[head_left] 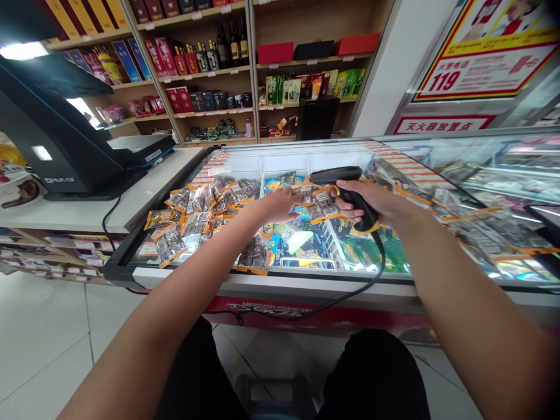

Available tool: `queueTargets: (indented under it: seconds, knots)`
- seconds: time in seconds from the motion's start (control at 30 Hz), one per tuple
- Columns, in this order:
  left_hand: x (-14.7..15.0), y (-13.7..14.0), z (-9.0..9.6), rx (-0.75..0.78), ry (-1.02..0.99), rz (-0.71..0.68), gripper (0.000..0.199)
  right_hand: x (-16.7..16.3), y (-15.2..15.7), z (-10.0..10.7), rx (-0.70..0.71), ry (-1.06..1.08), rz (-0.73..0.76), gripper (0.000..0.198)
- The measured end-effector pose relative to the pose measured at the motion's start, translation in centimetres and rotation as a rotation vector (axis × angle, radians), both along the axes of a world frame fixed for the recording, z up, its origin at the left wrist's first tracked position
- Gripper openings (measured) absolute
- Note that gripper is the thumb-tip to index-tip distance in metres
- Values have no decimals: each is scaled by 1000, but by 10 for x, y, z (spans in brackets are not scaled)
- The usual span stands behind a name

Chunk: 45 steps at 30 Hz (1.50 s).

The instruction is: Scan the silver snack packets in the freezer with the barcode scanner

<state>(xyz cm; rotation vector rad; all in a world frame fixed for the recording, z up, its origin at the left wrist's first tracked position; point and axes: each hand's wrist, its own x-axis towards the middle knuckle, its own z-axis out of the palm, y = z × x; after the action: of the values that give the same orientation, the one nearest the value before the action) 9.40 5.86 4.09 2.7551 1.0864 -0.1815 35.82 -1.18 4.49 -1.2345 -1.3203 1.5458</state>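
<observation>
My right hand (371,201) is closed around the grip of a black and yellow barcode scanner (336,174), its head pointing left. Below the scanner head are small clear snack packets with orange edges, one packet (322,205) right by my right fingertips. My left hand (280,204) reaches in from the left, its fingers closed at the edge of another snack packet (305,191); part of that grip is hidden. A loose pile of similar packets (203,213) lies left of my left hand on the glass top. The scanner's cord (381,262) hangs down from its handle.
Under the glass, the chest freezer (175,280) holds colourful bags and wire baskets. More packets (476,227) spread over the right side. On the left counter (153,175) stand a dark checkout terminal (65,134) and a flat device. Stocked shelves (210,70) rise behind.
</observation>
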Motion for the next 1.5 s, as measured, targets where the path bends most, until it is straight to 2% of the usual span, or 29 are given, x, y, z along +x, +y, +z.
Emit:
queueTargets:
  seconds: [0.13, 0.23, 0.33, 0.47, 0.57, 0.63, 0.77, 0.9, 1.03, 1.13, 1.33, 1.5]
  knots:
    - [27, 7, -2, 25, 19, 7, 84, -1, -1, 3, -7, -10, 5, 52]
    - [22, 13, 3, -17, 23, -5, 90, 1, -1, 3, -25, -15, 17, 59]
    - [-11, 7, 15, -38, -9, 21, 85, 1, -2, 4, -12, -15, 20, 59]
    - [-72, -22, 29, -14, 47, 45, 67, -5, -7, 8, -26, -27, -4, 50]
    - [-103, -45, 29, -51, 95, 22, 70, -9, -11, 12, -40, -29, 5, 44]
    - [-110, -53, 25, -40, 79, -2, 66, -11, -12, 13, -53, -23, 23, 43]
    - [-96, -51, 15, 75, 65, 32, 52, -8, -10, 12, -73, -23, -1, 44]
    - [-73, -39, 10, 286, 25, 256, 54, -3, -10, 5, -123, -68, 122, 56]
    - [-61, -30, 8, 294, 37, 449, 59, -2, -14, -2, -161, -195, 261, 60]
    - [-60, -28, 5, 275, 42, 480, 60, -3, -14, -5, -156, -243, 291, 59]
    - [-64, -30, 1, 266, 56, 483, 65, -2, -10, -8, -151, -199, 276, 65]
    - [-62, -31, 0, 260, 59, 487, 67, -2, -10, -7, -121, -172, 281, 58]
